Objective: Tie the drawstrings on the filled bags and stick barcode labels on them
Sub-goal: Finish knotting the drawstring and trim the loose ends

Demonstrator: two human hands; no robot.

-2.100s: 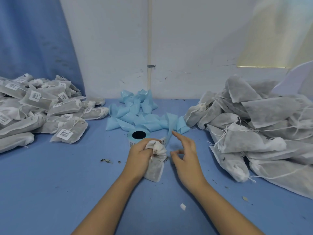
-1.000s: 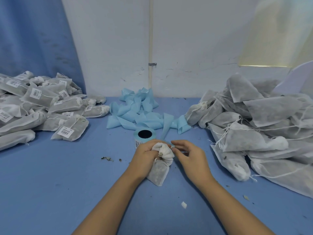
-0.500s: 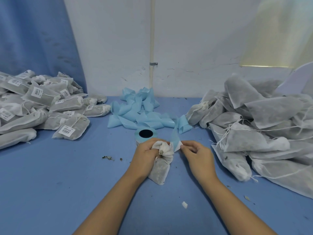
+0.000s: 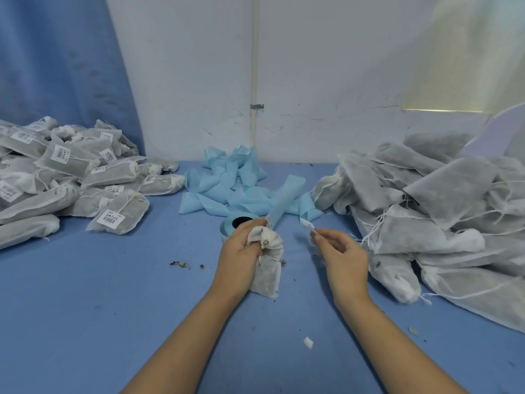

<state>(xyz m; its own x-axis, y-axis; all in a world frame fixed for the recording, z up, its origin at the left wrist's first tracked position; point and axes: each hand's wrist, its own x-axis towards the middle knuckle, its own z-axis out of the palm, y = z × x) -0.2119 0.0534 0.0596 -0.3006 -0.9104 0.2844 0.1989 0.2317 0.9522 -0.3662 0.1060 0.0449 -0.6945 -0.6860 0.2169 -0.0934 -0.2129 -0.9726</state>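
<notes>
My left hand (image 4: 240, 253) grips the gathered neck of a small white filled bag (image 4: 267, 270) that stands on the blue table (image 4: 93, 308). Just behind this hand sits the blue label roll (image 4: 234, 223), its backing strip (image 4: 284, 200) trailing up and back. My right hand (image 4: 339, 253) is off to the right of the bag and pinches a small white barcode label (image 4: 306, 223) between thumb and fingertips, clear of the strip.
A heap of labelled, tied bags (image 4: 71, 177) lies at the left. Unlabelled bags with loose strings (image 4: 431, 211) are piled at the right. Used blue backing paper (image 4: 230, 180) is heaped by the wall. Leaf crumbs (image 4: 179, 263) and a paper scrap (image 4: 308, 342) dot the table.
My right hand reached to the backing strip by the bag's neck, pinched a label and pulled it away to the right. My left hand kept hold of the bag.
</notes>
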